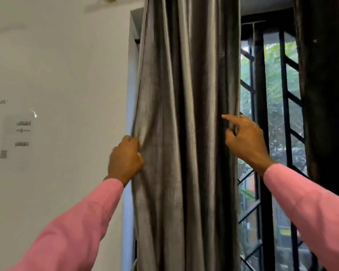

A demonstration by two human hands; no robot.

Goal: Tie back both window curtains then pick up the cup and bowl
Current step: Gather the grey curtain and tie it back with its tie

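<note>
Grey curtain: left hand gripped its left edge; right hand pinched its right edge, index finger extended; window grille beyond.

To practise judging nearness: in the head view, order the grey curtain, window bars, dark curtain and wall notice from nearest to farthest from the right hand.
1. grey curtain, its edge pinched by the right hand.
2. window bars, just right.
3. dark curtain, far right.
4. wall notice, far left.
</note>
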